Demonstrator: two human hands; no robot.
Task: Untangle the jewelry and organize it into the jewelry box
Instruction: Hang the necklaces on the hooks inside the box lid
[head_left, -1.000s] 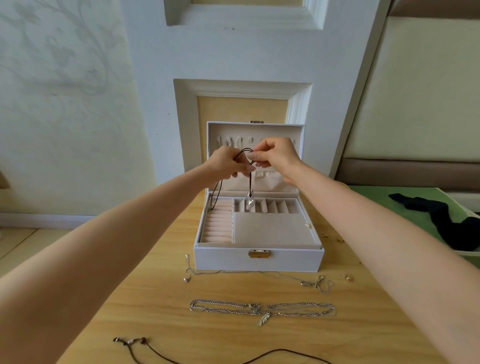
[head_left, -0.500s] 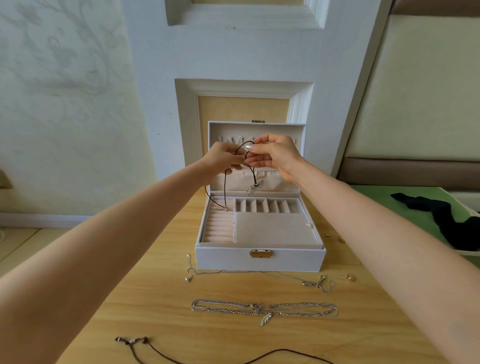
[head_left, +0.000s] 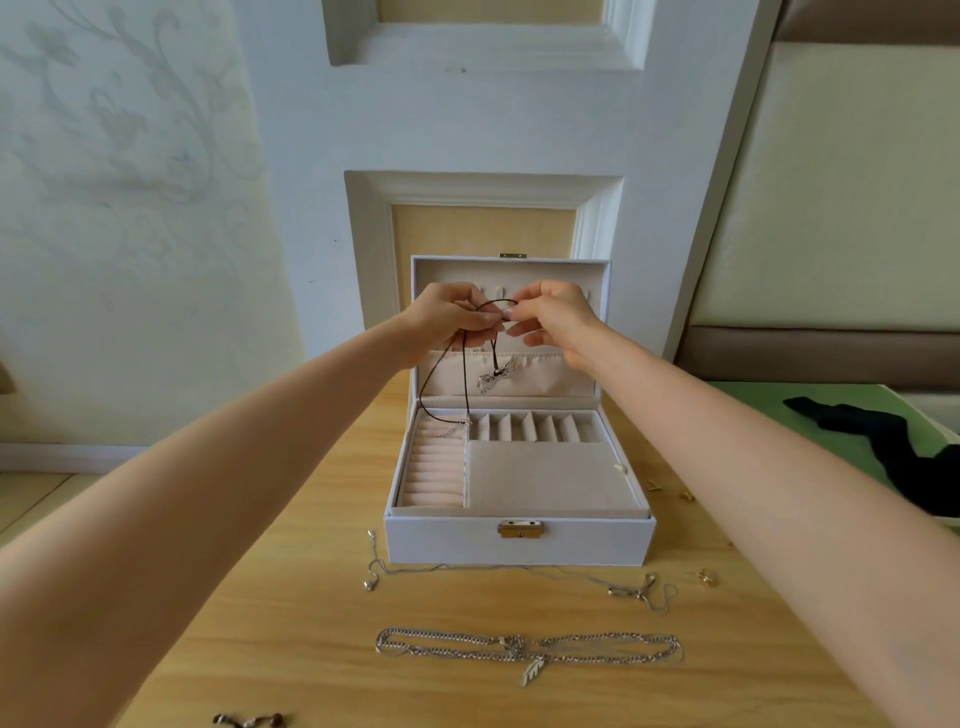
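Both hands, left hand (head_left: 451, 317) and right hand (head_left: 551, 318), pinch a black cord necklace (head_left: 466, 374) at frame centre, before the open jewelry box (head_left: 519, 540) lid.

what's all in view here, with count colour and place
jewelry box: one, white, open on the table
cord necklace: one, black with silver pendant, held up over the box
thin chain: one, silver, table just before the box
thick chain: one, silver with leaf charm, nearer the camera
gold pieces: several, gold, table right of box
beaded cord: one, dark, bottom edge
cloth: one, black, green surface at right
table: one, light wood
left hand: one, grips the cord necklace
right hand: one, pinches the cord necklace
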